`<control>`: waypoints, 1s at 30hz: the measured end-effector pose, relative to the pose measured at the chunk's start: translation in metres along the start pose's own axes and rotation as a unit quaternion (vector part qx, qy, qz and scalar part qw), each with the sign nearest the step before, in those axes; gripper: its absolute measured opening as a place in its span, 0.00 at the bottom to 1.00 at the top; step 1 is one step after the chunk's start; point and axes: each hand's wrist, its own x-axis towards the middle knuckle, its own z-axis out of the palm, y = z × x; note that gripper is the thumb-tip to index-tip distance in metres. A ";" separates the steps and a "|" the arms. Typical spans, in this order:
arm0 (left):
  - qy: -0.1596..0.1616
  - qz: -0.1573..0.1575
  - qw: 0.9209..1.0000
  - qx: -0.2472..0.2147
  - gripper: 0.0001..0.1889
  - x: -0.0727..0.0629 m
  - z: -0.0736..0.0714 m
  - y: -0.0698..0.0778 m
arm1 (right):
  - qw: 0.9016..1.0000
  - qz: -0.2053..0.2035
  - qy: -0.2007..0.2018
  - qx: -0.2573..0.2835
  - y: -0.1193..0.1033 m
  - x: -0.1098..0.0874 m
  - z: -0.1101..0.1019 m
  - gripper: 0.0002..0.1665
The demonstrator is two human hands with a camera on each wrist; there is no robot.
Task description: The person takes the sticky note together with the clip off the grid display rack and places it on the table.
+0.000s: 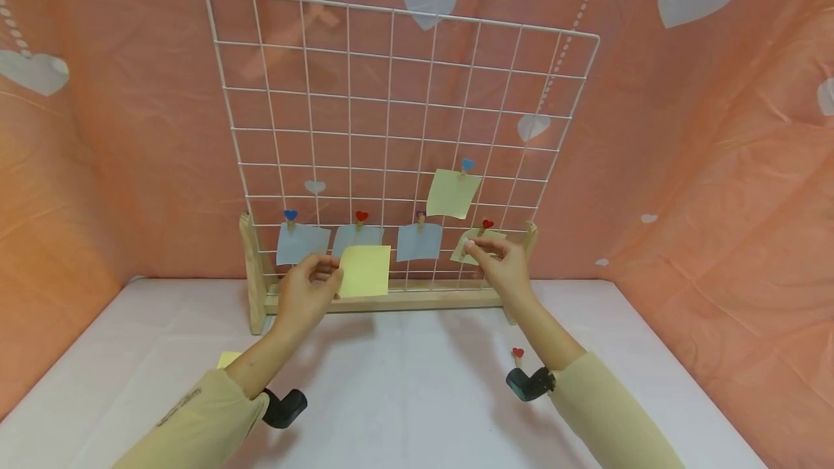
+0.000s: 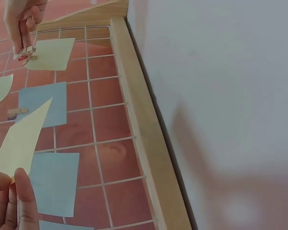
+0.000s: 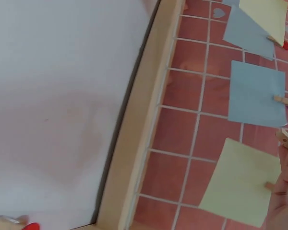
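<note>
A yellow sticky note [image 1: 366, 271] is pinched by its left edge between the thumb and fingers of my left hand [image 1: 311, 286], in front of the white wire grid [image 1: 389, 100]. In the right wrist view, a small wooden clothespin [image 3: 284, 139] is between the fingertips of my right hand [image 1: 504, 266]. That hand is at a pale yellow note [image 3: 242, 184] hanging low on the grid's right side under a red heart clothespin [image 1: 487, 224]. Blue notes [image 1: 420, 242] hang along the same row on heart clothespins. Higher up, another pale yellow note [image 1: 452, 194] hangs from a light-blue heart clothespin [image 1: 467, 165].
The grid stands in a wooden base [image 1: 417, 300] on a white-covered table [image 1: 404, 382]. A red heart clothespin [image 1: 517, 355] lies near the right forearm. Part of a yellow note [image 1: 228, 358] shows beside the left forearm. Behind hangs an orange curtain [image 1: 717, 129] with hearts.
</note>
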 end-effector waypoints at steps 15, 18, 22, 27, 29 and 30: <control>-0.006 0.005 1.000 0.029 0.07 -0.010 -0.008 -0.016 | 0.998 0.017 -0.006 -0.066 0.029 -0.009 -0.024 0.20; -0.017 -0.001 0.999 0.031 0.07 -0.013 -0.010 -0.019 | 0.996 0.031 -0.001 -0.079 0.033 -0.011 -0.030 0.20; -0.027 -0.012 0.999 0.040 0.08 -0.018 -0.012 -0.021 | 0.995 0.041 0.009 -0.095 0.037 -0.014 -0.035 0.20; -0.032 -0.028 0.998 0.048 0.08 -0.022 -0.015 -0.024 | 0.992 0.064 0.015 -0.108 0.040 -0.021 -0.040 0.22; -0.033 -0.029 0.998 0.048 0.08 -0.024 -0.016 -0.025 | 0.991 0.066 0.015 -0.114 0.042 -0.023 -0.042 0.21; -0.033 -0.027 0.998 0.046 0.08 -0.025 -0.017 -0.026 | 0.991 0.066 0.015 -0.118 0.043 -0.024 -0.043 0.21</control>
